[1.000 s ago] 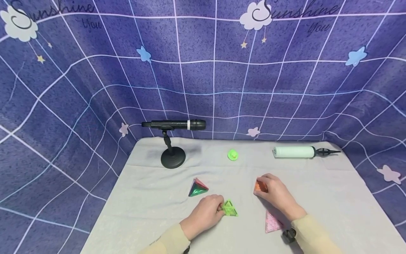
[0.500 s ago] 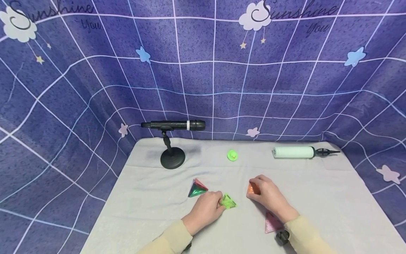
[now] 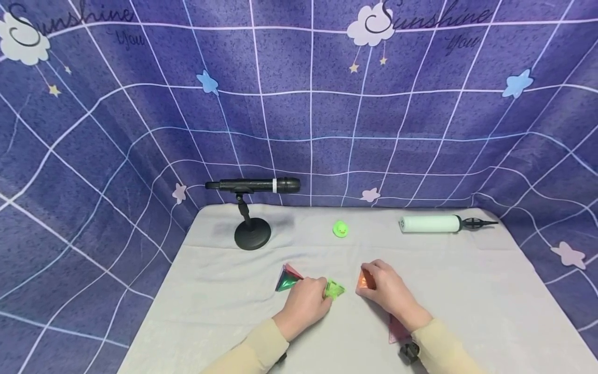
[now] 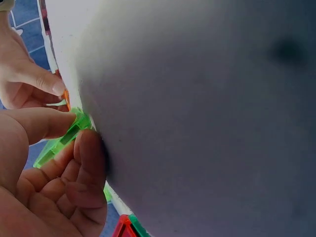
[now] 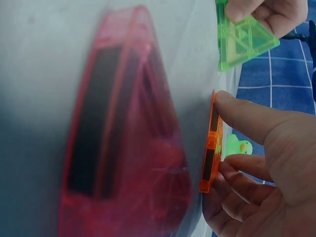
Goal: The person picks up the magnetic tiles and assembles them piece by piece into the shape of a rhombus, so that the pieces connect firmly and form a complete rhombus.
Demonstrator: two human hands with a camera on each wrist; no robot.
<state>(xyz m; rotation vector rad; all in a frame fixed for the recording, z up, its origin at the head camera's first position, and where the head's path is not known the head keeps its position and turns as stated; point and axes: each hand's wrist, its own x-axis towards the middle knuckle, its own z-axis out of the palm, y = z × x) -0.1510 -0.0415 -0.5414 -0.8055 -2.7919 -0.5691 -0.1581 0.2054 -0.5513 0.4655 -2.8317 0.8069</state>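
Nearest, on both arms, beige sleeves (image 3: 444, 347), with a black device (image 3: 409, 351) at the right cuff. Just past that, right of the green triangle (image 3: 334, 289) and closer in, a pink triangle (image 3: 396, 331) on the white-clothed surface (image 3: 205, 317), partly hidden under the right forearm. Next, the green triangle itself, pinched between thumb and fingers of the left grip (image 3: 304, 306). Right of the green triangle, near but apart, an orange tile (image 3: 364, 280), pinched between thumb and fingertips of the right grip (image 3: 390, 292). Left of the green triangle, close by the left knuckles, a red-and-green piece (image 3: 287, 279). Well beyond the green triangle, a green duck (image 3: 340, 229); farther right, a pale green pump (image 3: 430, 224); farther left, a microphone (image 3: 257, 185) on a round-based stand (image 3: 252, 235). Behind, past everything, a purple gridded curtain (image 3: 287, 117).
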